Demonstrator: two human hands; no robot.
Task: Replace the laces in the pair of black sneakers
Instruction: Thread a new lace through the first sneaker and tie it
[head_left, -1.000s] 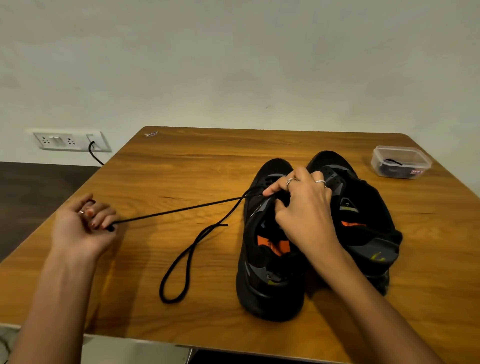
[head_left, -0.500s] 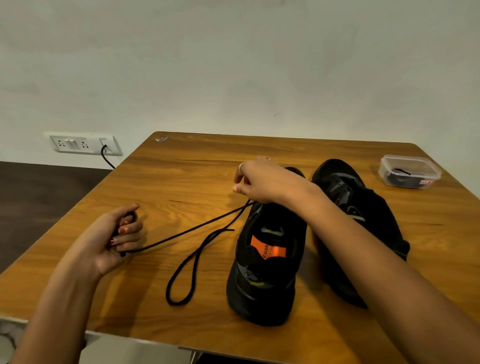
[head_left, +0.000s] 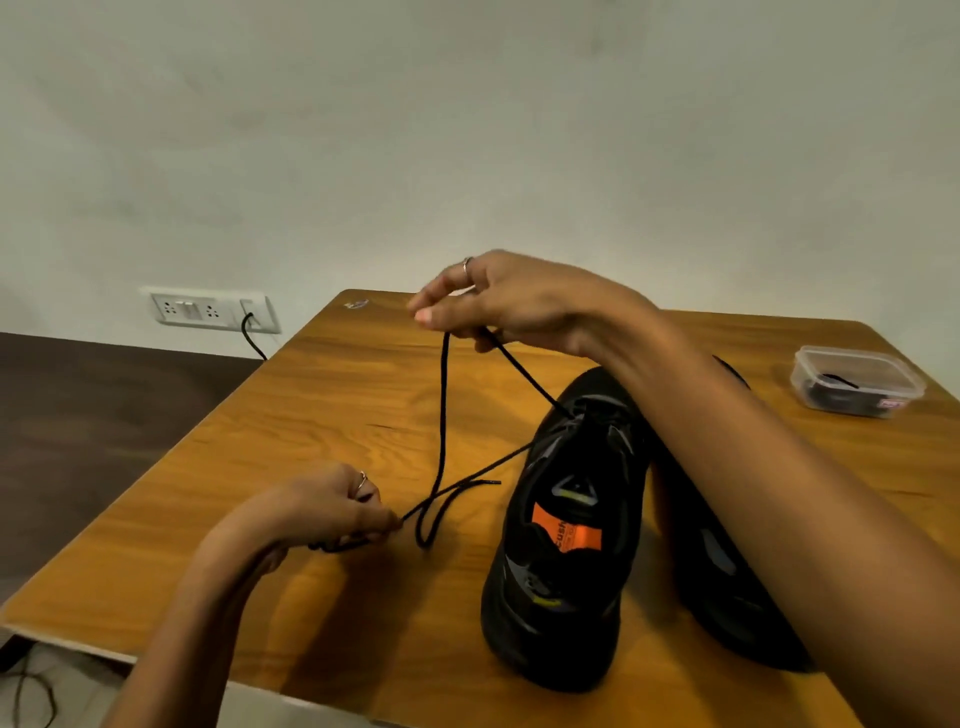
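Two black sneakers stand side by side on the wooden table (head_left: 322, 405). The left sneaker (head_left: 561, 551) shows an orange insole label; the right sneaker (head_left: 727, 587) is mostly hidden behind my right forearm. A black lace (head_left: 442, 415) runs out of the left sneaker's front eyelets. My right hand (head_left: 498, 301) is raised above the table beyond the shoe's toe and pinches the lace, which hangs down in a loop. My left hand (head_left: 322, 512) rests low on the table, left of the shoe, and pinches the lace's other strand near its end.
A small clear plastic box (head_left: 857, 382) holding dark laces sits at the table's far right. A wall socket plate (head_left: 208, 309) with a black cable plugged in is at the left, beyond the table's edge. Dark floor lies to the left.
My right hand has left the shoe's tongue and risen up and away, drawing the lace up out of the eyelets. My left hand has moved right, toward the shoe, still holding its strand.
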